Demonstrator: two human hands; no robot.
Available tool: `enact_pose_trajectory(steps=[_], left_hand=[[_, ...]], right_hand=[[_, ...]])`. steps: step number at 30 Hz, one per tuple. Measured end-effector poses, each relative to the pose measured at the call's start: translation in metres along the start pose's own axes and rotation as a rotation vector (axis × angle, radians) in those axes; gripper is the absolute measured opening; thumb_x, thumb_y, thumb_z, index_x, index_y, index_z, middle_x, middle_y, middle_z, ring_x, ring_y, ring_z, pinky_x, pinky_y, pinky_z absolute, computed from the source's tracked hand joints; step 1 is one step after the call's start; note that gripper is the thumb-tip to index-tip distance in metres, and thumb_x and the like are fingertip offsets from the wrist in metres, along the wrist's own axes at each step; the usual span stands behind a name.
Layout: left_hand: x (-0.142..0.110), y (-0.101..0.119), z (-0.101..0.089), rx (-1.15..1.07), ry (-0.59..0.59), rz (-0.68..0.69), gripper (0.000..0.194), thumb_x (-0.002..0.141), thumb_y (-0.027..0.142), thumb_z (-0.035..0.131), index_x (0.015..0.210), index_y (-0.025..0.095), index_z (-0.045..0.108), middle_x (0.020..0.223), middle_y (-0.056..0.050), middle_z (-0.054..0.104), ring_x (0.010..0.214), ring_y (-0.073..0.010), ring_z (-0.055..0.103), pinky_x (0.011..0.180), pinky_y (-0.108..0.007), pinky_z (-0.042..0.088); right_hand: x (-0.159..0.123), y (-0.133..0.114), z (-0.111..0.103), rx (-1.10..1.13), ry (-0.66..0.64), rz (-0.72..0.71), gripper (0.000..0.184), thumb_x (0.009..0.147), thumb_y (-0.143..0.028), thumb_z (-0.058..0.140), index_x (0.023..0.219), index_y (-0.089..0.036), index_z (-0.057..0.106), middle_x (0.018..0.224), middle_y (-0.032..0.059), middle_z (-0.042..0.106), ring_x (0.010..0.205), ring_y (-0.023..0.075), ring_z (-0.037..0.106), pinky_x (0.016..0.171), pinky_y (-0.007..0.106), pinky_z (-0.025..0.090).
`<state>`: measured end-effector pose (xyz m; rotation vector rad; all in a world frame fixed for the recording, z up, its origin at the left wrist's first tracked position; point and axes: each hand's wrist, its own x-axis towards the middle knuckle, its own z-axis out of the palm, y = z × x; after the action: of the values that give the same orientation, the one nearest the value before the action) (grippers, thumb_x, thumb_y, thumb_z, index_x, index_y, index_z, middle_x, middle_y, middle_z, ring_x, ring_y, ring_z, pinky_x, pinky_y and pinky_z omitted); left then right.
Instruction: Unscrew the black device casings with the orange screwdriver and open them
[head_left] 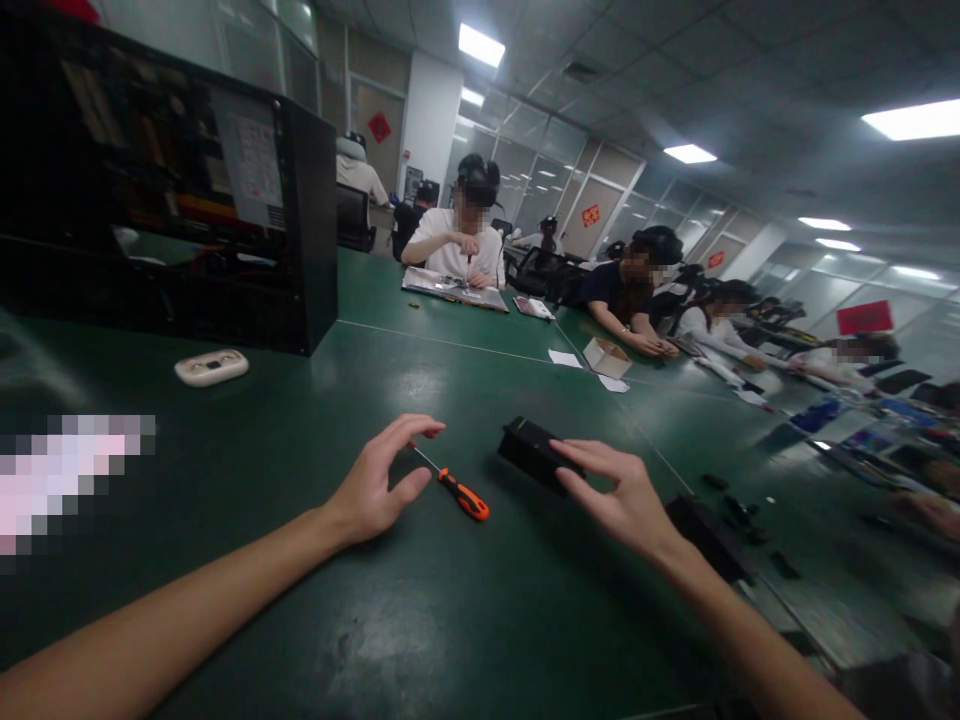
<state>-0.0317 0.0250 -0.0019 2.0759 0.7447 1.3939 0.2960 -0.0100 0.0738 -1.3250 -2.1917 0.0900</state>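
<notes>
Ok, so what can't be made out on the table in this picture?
All in the head view:
Screwdriver tip: seems hidden by the left hand.
Black box, near end: covered by the right hand; whether it grips or only touches is unclear.
Small dark parts at right: too small and blurred to identify.
Black case: cut off by the left edge.

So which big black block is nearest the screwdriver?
The black block at the right hand's fingertips; the other lies beside that wrist, farther from the screwdriver.

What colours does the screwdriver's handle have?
The handle is orange and black, as the head view shows.
</notes>
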Motion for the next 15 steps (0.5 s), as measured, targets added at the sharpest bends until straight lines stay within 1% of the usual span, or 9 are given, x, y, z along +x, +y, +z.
enact_pose_trajectory(steps=[2,3,4,6,8,10,12,14,15], left_hand=[[0.0,0.002,-0.004,-0.053,0.001,0.058,0.047,0.096,0.047,0.049,0.132,0.017,0.054,0.128,-0.014,0.059,0.117,-0.0299,0.058,0.094,-0.041,0.049],[0.001,0.003,-0.006,-0.064,-0.012,0.088,0.047,0.094,0.046,0.051,0.131,0.017,0.054,0.126,-0.014,0.06,0.116,-0.0299,0.058,0.093,-0.041,0.049],[0.001,0.004,-0.008,-0.063,-0.035,0.115,0.045,0.093,0.044,0.053,0.129,0.017,0.056,0.123,-0.014,0.061,0.113,-0.0295,0.059,0.092,-0.041,0.05],[0.002,0.005,-0.011,-0.035,-0.08,0.143,0.038,0.09,0.037,0.058,0.122,0.017,0.059,0.117,-0.012,0.064,0.107,-0.0274,0.061,0.088,-0.038,0.051],[0.002,0.005,-0.013,-0.004,-0.116,0.14,0.032,0.087,0.029,0.06,0.117,0.017,0.062,0.112,-0.011,0.065,0.101,-0.0255,0.063,0.085,-0.037,0.052],[0.002,0.004,-0.012,0.023,-0.163,0.128,0.029,0.086,0.024,0.061,0.115,0.017,0.063,0.109,-0.011,0.066,0.099,-0.0244,0.064,0.087,-0.037,0.053],[0.002,0.003,-0.011,0.055,-0.209,0.119,0.029,0.086,0.02,0.062,0.114,0.017,0.062,0.108,-0.01,0.067,0.1,-0.0237,0.064,0.091,-0.038,0.052],[0.002,0.001,-0.009,0.096,-0.235,0.102,0.029,0.087,0.018,0.063,0.115,0.018,0.063,0.109,-0.009,0.067,0.102,-0.0228,0.064,0.094,-0.037,0.051],[0.003,0.0,-0.009,0.117,-0.24,0.088,0.029,0.087,0.018,0.064,0.116,0.018,0.063,0.11,-0.009,0.067,0.103,-0.0224,0.064,0.094,-0.037,0.051]], right_hand=[[0.005,-0.042,0.026,0.109,-0.055,-0.167,0.035,0.091,-0.031,0.063,0.124,-0.024,0.071,0.117,0.0083,0.074,0.102,0.0231,0.07,0.087,0.04,0.057],[0.008,-0.057,0.04,0.143,-0.081,-0.231,0.036,0.09,-0.03,0.064,0.124,-0.023,0.07,0.117,0.0087,0.074,0.101,0.0229,0.07,0.087,0.04,0.056],[0.011,-0.068,0.054,0.169,-0.099,-0.278,0.037,0.088,-0.03,0.065,0.124,-0.022,0.07,0.116,0.0091,0.074,0.101,0.0232,0.07,0.087,0.041,0.055],[0.016,-0.078,0.081,0.206,-0.131,-0.331,0.039,0.087,-0.031,0.066,0.125,-0.021,0.068,0.116,0.0096,0.074,0.104,0.0243,0.069,0.089,0.042,0.053],[0.02,-0.075,0.104,0.241,-0.146,-0.339,0.041,0.087,-0.031,0.066,0.127,-0.019,0.065,0.118,0.0098,0.073,0.109,0.0243,0.067,0.093,0.042,0.051],[0.023,-0.066,0.117,0.257,-0.16,-0.338,0.045,0.088,-0.032,0.066,0.131,-0.019,0.061,0.123,0.0099,0.071,0.115,0.0241,0.063,0.1,0.043,0.049],[0.023,-0.056,0.119,0.235,-0.188,-0.355,0.054,0.088,-0.038,0.069,0.137,-0.018,0.056,0.13,0.0109,0.066,0.122,0.0259,0.057,0.105,0.045,0.045],[0.022,-0.047,0.113,0.195,-0.246,-0.359,0.068,0.086,-0.045,0.071,0.145,-0.019,0.048,0.14,0.0132,0.058,0.13,0.028,0.05,0.109,0.047,0.043],[0.022,-0.042,0.109,0.182,-0.268,-0.337,0.071,0.087,-0.045,0.071,0.148,-0.018,0.044,0.144,0.0145,0.054,0.132,0.028,0.048,0.11,0.046,0.042]])
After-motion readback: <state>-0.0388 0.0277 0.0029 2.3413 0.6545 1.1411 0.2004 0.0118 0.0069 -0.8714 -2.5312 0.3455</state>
